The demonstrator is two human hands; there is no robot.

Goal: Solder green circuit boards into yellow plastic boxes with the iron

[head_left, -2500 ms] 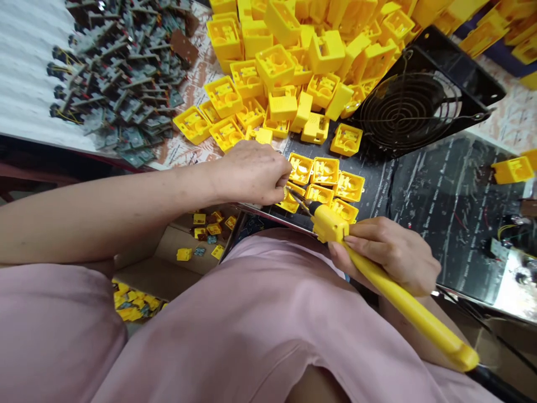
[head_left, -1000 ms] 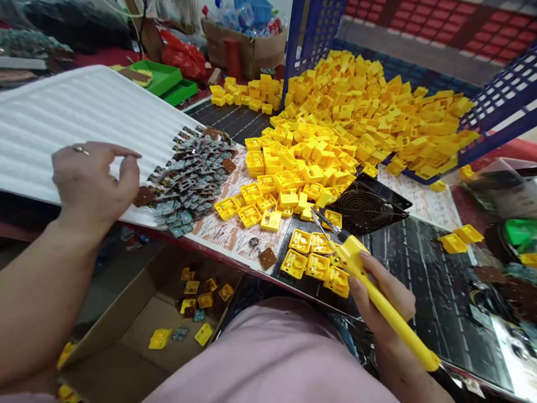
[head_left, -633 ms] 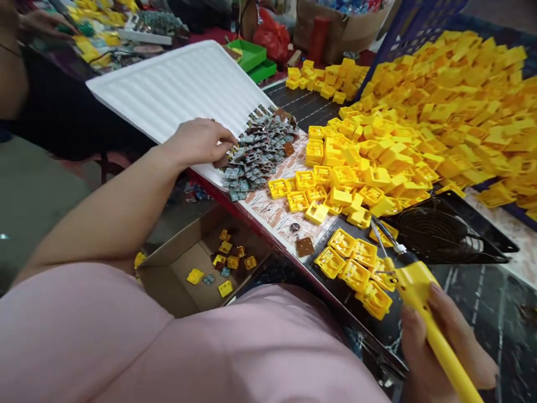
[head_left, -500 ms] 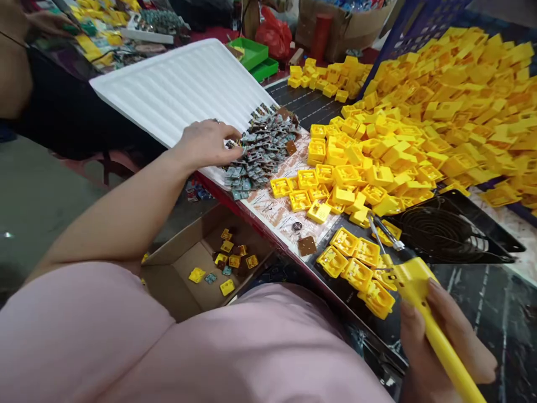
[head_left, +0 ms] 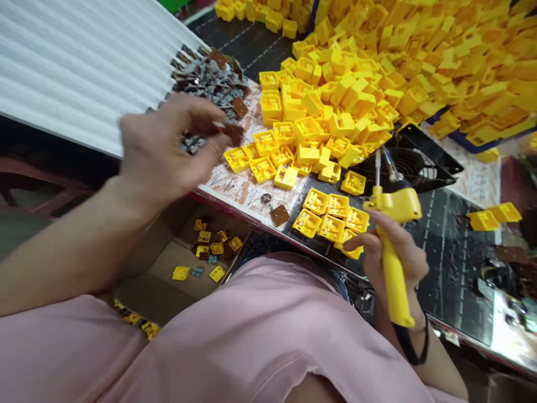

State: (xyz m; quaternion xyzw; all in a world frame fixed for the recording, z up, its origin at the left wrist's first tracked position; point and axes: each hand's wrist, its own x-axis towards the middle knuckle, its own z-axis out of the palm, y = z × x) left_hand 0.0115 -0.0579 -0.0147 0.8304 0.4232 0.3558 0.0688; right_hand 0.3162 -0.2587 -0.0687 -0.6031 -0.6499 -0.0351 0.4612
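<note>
My left hand (head_left: pixel 163 145) is closed in a pinch on a small brown circuit board (head_left: pixel 232 133), blurred by motion. Just behind it lies a heap of small circuit boards (head_left: pixel 210 84), beside a white ribbed foam tray (head_left: pixel 75 61). In my right hand (head_left: pixel 398 246) is a yellow soldering gun (head_left: pixel 396 285), fingers wrapped round its handle and the metal tip pointing up and away. To the left of the gun, several open yellow plastic cases (head_left: pixel 331 228) stand in rows on the dark table top. Another brown board (head_left: pixel 279 215) lies flat beside them.
A large pile of yellow cases (head_left: pixel 335 89) covers the middle of the table and rises at the back right. A black fan (head_left: pixel 415 162) lies behind the gun. Below the table edge, a cardboard box (head_left: pixel 168 266) holds several cases and boards. Two more cases (head_left: pixel 493 217) lie right.
My left hand has come away from the board heap towards me, with a brown board in its fingers. The soldering gun now points more upright. The view has swung right.
</note>
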